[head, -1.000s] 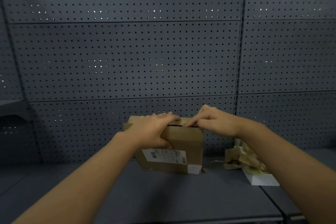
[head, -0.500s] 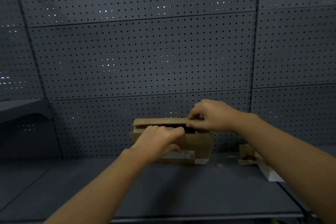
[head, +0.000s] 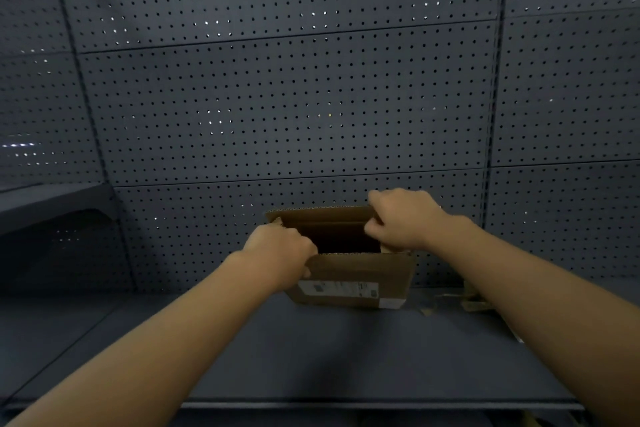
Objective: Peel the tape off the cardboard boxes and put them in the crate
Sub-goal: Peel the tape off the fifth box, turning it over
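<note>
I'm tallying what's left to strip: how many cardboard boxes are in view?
1: a box on the shelf, gripped by the left hand and right hand. Others may sit out of frame.

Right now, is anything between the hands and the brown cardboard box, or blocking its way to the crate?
Nothing visible. The left hand and right hand already grip the open brown cardboard box at its top corners. No crate is in view, so that path cannot be judged.
</note>
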Demonstrator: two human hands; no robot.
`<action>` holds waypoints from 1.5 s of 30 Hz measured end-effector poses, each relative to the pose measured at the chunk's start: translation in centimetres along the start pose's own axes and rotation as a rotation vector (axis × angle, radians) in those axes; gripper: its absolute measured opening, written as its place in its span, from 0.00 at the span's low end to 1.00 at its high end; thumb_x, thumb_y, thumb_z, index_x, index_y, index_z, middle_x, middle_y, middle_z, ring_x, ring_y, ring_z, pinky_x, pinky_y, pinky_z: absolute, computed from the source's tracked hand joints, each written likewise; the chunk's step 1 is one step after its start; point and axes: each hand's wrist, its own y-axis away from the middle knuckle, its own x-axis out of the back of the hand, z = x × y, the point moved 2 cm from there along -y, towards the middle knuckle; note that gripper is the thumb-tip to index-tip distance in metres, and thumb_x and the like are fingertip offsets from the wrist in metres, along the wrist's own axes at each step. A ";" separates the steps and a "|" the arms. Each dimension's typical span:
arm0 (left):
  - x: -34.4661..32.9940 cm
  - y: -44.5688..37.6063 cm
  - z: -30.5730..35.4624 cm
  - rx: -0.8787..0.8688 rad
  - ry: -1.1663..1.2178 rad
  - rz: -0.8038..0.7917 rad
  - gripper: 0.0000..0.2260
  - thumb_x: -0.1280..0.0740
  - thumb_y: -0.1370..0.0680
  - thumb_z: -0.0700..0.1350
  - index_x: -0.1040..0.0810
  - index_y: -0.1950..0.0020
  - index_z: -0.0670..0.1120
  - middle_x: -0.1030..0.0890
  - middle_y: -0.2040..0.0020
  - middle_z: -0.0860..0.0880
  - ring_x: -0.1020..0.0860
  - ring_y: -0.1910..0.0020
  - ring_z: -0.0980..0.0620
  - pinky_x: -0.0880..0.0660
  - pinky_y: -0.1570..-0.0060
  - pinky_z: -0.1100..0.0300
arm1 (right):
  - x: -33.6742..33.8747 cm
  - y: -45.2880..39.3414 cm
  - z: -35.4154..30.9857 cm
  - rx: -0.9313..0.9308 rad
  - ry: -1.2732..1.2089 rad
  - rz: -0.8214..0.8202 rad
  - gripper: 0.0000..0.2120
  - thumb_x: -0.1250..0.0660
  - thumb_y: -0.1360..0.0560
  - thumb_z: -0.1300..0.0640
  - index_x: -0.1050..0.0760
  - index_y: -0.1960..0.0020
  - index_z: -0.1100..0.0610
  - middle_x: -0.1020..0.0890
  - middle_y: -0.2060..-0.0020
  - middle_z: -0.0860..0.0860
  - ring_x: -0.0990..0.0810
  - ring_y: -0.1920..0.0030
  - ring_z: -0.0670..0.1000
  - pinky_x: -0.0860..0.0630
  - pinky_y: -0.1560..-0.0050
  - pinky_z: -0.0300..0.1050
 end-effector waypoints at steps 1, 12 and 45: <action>0.0 0.4 0.2 0.023 -0.054 0.028 0.15 0.38 0.14 0.55 0.26 0.30 0.52 0.21 0.36 0.48 0.24 0.34 0.44 0.27 0.36 0.49 | 0.0 0.0 -0.1 -0.003 0.043 -0.016 0.16 0.42 0.19 0.39 0.35 0.49 0.53 0.27 0.58 0.47 0.25 0.55 0.54 0.26 0.56 0.50; -0.6 2.1 -0.2 0.090 -0.134 0.129 0.14 0.40 0.14 0.57 0.22 0.35 0.52 0.18 0.42 0.48 0.22 0.39 0.45 0.29 0.46 0.50 | 2.1 1.6 0.7 -0.089 -0.422 -0.287 0.11 0.40 0.20 0.64 0.27 0.42 0.53 0.22 0.49 0.54 0.19 0.54 0.55 0.19 0.56 0.52; -1.3 1.1 -5.0 -0.088 1.346 0.493 0.42 0.14 0.37 0.49 0.28 0.28 0.61 0.20 0.35 0.62 0.22 0.36 0.63 0.23 0.37 0.54 | -2.0 4.7 5.7 -0.234 -0.859 0.168 0.27 0.39 0.18 0.35 0.17 0.48 0.58 0.18 0.49 0.60 0.19 0.48 0.60 0.27 0.52 0.50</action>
